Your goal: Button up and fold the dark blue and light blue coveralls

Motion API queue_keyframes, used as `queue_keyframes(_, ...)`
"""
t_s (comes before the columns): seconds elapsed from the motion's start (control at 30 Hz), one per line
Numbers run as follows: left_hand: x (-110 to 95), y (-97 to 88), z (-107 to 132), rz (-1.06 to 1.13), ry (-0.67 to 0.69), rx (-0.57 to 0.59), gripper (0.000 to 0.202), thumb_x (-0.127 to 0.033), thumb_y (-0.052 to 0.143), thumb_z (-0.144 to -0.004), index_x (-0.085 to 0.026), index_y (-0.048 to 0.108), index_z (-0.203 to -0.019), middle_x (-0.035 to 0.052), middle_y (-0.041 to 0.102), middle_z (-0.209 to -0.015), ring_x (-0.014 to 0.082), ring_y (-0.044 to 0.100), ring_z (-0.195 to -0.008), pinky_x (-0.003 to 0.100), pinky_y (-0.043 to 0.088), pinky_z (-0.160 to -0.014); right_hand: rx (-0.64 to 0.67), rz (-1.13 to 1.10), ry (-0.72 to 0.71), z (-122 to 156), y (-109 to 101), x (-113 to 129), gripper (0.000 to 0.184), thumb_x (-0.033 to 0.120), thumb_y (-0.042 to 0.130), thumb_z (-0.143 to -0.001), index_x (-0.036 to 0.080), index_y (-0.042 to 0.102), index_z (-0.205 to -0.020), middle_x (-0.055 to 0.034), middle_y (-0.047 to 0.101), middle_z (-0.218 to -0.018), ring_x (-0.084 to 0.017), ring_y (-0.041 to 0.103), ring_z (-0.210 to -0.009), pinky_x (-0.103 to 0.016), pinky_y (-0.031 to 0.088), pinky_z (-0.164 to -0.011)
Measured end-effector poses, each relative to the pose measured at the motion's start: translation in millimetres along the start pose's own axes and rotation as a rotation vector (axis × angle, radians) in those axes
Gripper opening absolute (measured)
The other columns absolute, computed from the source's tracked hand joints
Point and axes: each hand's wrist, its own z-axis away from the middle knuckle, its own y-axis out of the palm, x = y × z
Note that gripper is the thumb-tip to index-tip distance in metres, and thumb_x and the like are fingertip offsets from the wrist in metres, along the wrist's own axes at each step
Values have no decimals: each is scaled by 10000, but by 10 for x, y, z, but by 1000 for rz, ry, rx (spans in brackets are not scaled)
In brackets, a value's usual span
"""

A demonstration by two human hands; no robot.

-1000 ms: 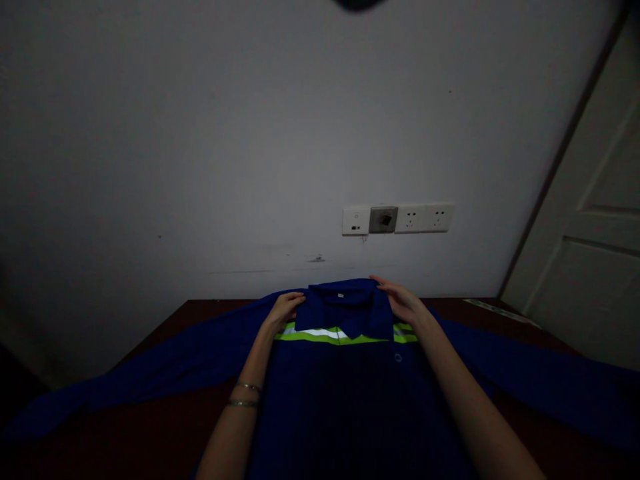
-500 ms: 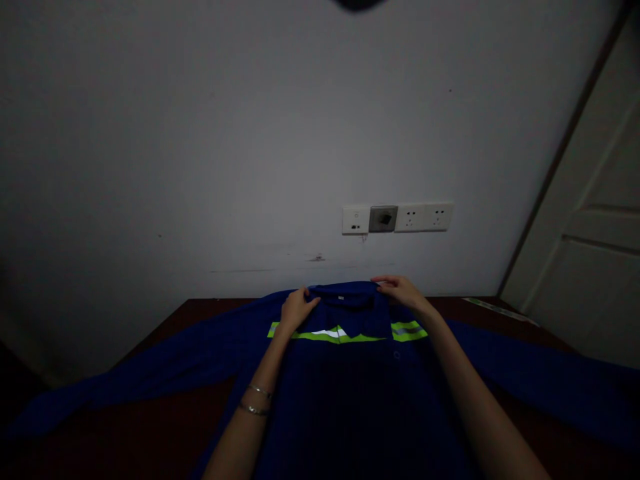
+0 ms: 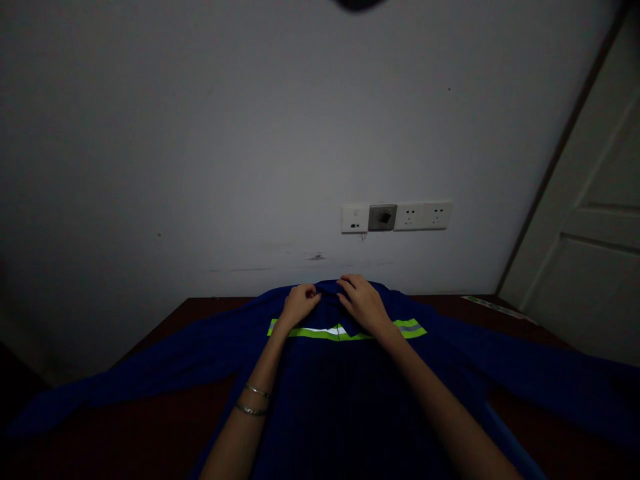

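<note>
A dark blue work jacket [image 3: 310, 380] lies spread out with its collar toward the wall. A yellow-green and silver reflective band [image 3: 320, 333] crosses its chest. At the left side of the collar, my left hand [image 3: 299, 305] is closed, thumb and fingers pinching the cloth. My right hand [image 3: 364, 303] is close by at the middle and right of the collar, its fingers bent over the fabric. The hands are a short gap apart and cover much of the collar. Both sleeves stretch outward to the sides.
The jacket rests on a dark red table [image 3: 150, 427] set against a grey-white wall [image 3: 240, 147]. Wall sockets and a switch plate [image 3: 383, 217] are above the table. A patterned strip [image 3: 500, 310] lies at the back right, near a panelled door [image 3: 595, 267].
My right hand has moved left along the collar, toward my left hand. The right front of the collar now lies folded down flatter. My left hand has stayed nearly in place.
</note>
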Motion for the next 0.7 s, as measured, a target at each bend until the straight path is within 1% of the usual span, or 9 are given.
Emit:
queue_keyframes(0.07, -43, -36, 14, -10, 81, 48, 154, -274, 561, -679, -162, 551, -573, -14, 511, -579, 122, 451, -586, 214, 311, -575, 43, 33, -40, 31, 89, -77, 297, 216, 506, -792, 196, 556, -1084, -106, 562, -1071, -242, 481, -1003, -367, 400, -834)
queue_keyframes(0.13, -71, -63, 20, -25, 154, 71, 123, -246, 540, -689, -159, 542, -602, -9, 524, -645, 129, 470, -651, 219, 334, -625, 79, 87, -66, 61, 165, -175, 281, 205, 535, -776, 186, 568, -1054, -97, 581, -1033, -242, 486, -993, -369, 400, -832)
queue_keyframes(0.23, -74, -96, 19, -91, 206, 80, 64, -192, 503, -685, -159, 516, -632, -14, 513, -694, 127, 471, -690, 227, 346, -666, 89, 174, -74, 92, 230, -286, 242, 159, 534, -771, 169, 583, -1008, -91, 586, -1044, -244, 466, -1036, -361, 383, -850)
queue_keyframes(0.3, -55, -125, 20, -147, 198, 84, 46, -169, 480, -682, -161, 499, -641, -24, 488, -667, 121, 460, -664, 225, 345, -644, 82, 205, -53, 100, 233, -326, 217, 140, 499, -792, 165, 588, -989, -92, 592, -1044, -233, 468, -1045, -342, 376, -853)
queue_keyframes(0.37, -31, -161, 27, -173, 163, 97, 48, -151, 462, -684, -164, 506, -698, -32, 481, -645, 115, 452, -627, 219, 346, -613, 72, 208, -19, 98, 207, -346, 214, 143, 460, -819, 165, 584, -992, -92, 606, -1019, -214, 494, -1011, -317, 375, -840)
queue_keyframes(0.43, -10, -192, 40, -162, 145, 130, 155, -121, 448, -683, -166, 524, -810, -27, 521, -677, 112, 468, -617, 215, 360, -610, 73, 201, 14, 92, 171, -348, 232, 153, 434, -837, 172, 568, -1026, -87, 620, -987, -196, 525, -956, -296, 377, -817)
queue_keyframes(0.53, 10, -201, 62, -195, 145, 174, 320, -97, 422, -711, -181, 519, -1004, 5, 591, -777, 126, 522, -657, 227, 386, -656, 108, 210, 42, 87, 140, -334, 260, 162, 415, -848, 188, 540, -1075, -75, 639, -936, -184, 560, -875, -282, 375, -784)
queue_keyframes(0.6, 15, -173, 71, -284, 129, 177, 342, -122, 408, -753, -191, 512, -1072, 29, 613, -806, 148, 553, -697, 247, 394, -694, 142, 218, 57, 91, 144, -329, 271, 172, 403, -856, 194, 531, -1094, -72, 648, -912, -182, 574, -841, -279, 377, -765)
queue_keyframes(0.7, 15, -109, 74, -395, 90, 145, 325, -180, 380, -810, -183, 507, -1109, 68, 628, -863, 188, 578, -795, 279, 394, -759, 162, 205, 81, 91, 145, -327, 285, 189, 383, -867, 195, 528, -1113, -71, 652, -905, -180, 580, -819, -279, 383, -755)
